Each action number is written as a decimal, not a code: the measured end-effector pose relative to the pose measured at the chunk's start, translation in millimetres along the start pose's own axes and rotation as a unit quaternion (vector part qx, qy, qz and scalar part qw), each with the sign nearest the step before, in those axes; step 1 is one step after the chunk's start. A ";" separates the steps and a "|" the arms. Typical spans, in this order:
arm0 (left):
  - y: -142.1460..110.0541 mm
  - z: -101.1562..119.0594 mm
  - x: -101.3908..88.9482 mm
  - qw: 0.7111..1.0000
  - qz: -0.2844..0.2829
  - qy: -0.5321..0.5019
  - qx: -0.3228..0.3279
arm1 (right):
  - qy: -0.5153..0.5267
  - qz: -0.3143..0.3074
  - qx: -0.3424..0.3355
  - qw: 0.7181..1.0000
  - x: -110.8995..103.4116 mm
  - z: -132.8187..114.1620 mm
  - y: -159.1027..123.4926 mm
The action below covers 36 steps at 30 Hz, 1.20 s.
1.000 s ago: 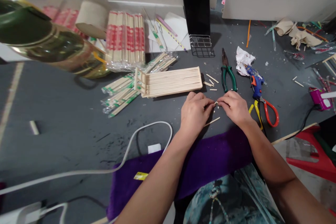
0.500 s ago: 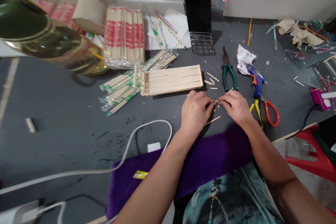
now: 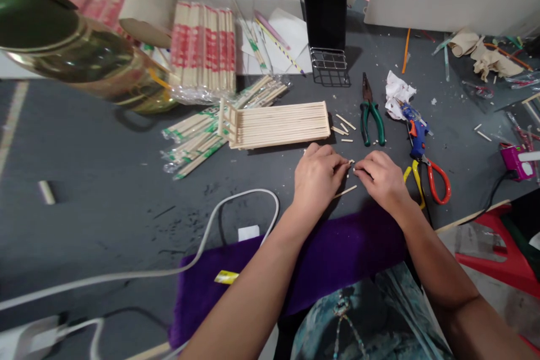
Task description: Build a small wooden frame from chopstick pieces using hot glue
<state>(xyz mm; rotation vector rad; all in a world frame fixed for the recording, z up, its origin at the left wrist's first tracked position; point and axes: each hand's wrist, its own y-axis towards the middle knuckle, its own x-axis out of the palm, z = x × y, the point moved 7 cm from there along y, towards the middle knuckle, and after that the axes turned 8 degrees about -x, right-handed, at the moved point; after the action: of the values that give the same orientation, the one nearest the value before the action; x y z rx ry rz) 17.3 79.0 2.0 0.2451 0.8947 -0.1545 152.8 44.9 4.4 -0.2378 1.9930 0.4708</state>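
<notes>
A tiny wooden piece (image 3: 351,161) is pinched by the left hand (image 3: 317,175), toward the near edge of the counter (image 3: 105,180); whether the right hand's (image 3: 385,178) narrow grip is filled cannot be told. Presumably light and stiff, it is best held by its sides.

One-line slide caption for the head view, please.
Left hand and right hand finger tiny pale bits near a slatted stick frame and green-handled pliers.

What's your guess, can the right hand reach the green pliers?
Probably yes: the green pliers lie just past the right hand, with nothing big between, though it may be pinching something.
</notes>
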 end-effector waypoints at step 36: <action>1.2 2.9 -1.2 1.000 -0.009 -0.010 -0.008 | -0.044 -0.022 -0.038 0.998 -9.9 -5.4 15.7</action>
<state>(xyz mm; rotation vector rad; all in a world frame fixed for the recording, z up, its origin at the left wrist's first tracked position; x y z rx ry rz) 19.0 79.4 4.9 0.2209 0.8790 -0.1668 147.1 56.5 18.9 -0.3022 1.8828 0.5207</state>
